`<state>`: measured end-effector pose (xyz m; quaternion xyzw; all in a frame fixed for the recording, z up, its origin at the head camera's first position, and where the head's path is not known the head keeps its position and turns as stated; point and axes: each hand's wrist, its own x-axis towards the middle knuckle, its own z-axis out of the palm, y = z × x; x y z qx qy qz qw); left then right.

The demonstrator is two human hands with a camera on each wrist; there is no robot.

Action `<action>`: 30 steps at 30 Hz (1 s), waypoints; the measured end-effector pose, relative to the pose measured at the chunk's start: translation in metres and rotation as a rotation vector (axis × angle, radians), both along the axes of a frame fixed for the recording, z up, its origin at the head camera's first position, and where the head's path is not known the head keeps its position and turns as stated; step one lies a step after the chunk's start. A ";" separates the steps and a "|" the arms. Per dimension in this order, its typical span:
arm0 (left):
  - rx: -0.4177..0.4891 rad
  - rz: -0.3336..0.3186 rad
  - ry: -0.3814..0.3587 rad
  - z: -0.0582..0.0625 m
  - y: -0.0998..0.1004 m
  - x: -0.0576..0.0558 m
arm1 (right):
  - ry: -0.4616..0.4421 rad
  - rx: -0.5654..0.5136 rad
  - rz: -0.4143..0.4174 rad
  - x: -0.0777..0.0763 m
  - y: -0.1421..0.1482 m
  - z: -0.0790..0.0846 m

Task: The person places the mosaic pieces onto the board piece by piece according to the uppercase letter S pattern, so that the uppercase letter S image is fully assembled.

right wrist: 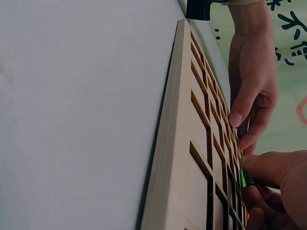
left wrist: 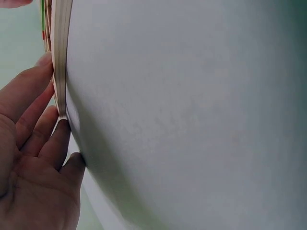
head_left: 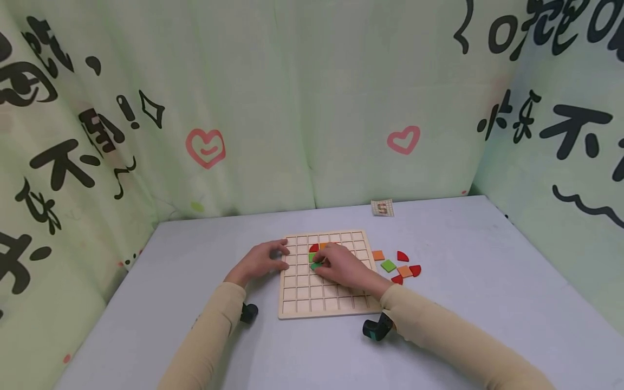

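Note:
A square wooden grid board [head_left: 297, 309] lies flat on the table. At its left edge rests my left hand [head_left: 263, 261], thumb and fingertips against the rim; the left wrist view shows those fingers [left wrist: 53, 139] fairly straight along the board's side. Over the grid, my right hand [head_left: 343, 265] pinches a green tile [head_left: 316, 266] between thumb and fingers, low at a cell. Whether the tile is seated cannot be told. Just above it sit a lighter green tile [head_left: 312, 257], a red quarter-round piece [head_left: 313, 248] and an orange tile [head_left: 323, 246], partly covered by the right hand.
Right of the board lie loose pieces: orange squares [head_left: 404, 271], a green square [head_left: 388, 265] and red quarter-rounds [head_left: 402, 256]. A small patterned card [head_left: 382, 208] is at the table's back edge. Printed curtains [head_left: 302, 108] stand behind and at both sides.

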<state>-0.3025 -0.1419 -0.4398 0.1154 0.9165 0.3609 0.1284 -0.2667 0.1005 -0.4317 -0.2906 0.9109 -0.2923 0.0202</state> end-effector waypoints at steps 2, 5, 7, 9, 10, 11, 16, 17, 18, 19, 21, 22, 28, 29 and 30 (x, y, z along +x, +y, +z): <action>0.006 0.003 -0.002 -0.001 0.000 0.000 | 0.007 0.000 0.001 0.000 -0.002 0.000; 0.002 0.000 0.001 -0.001 0.000 0.000 | 0.017 0.017 -0.010 0.000 -0.004 -0.002; -0.001 -0.002 0.003 -0.001 0.000 0.000 | 0.017 0.022 -0.019 0.000 -0.004 -0.002; -0.004 -0.005 0.006 0.000 0.000 0.000 | 0.014 0.021 -0.030 -0.001 -0.005 -0.002; -0.004 -0.005 0.008 0.000 0.000 0.000 | 0.010 0.019 -0.031 -0.001 -0.005 -0.002; -0.006 -0.006 0.009 0.000 0.000 0.000 | 0.008 0.017 -0.030 -0.001 -0.005 -0.002; -0.009 -0.008 0.006 -0.001 -0.001 -0.001 | 0.016 0.016 -0.009 -0.001 -0.004 -0.002; -0.010 -0.008 0.007 -0.001 -0.001 -0.001 | 0.017 0.016 -0.008 0.000 -0.004 -0.002; -0.009 -0.008 0.008 -0.002 -0.001 -0.001 | 0.016 0.016 -0.008 0.000 -0.004 -0.002; -0.008 -0.008 0.009 -0.002 -0.001 -0.001 | 0.014 0.014 -0.011 0.000 -0.004 -0.002; -0.006 -0.009 0.009 -0.002 -0.001 -0.001 | 0.005 0.008 -0.014 -0.001 -0.004 -0.002; -0.005 -0.008 0.009 -0.003 -0.001 -0.001 | -0.006 0.004 -0.018 -0.001 -0.004 -0.002; -0.003 -0.007 0.004 -0.002 -0.001 -0.001 | -0.024 -0.023 -0.041 -0.003 -0.006 -0.003; -0.003 -0.007 0.004 -0.002 -0.001 -0.001 | -0.018 -0.023 -0.043 -0.003 -0.006 -0.003; -0.004 -0.007 0.004 -0.002 -0.001 0.000 | -0.013 -0.021 -0.046 -0.003 -0.006 -0.003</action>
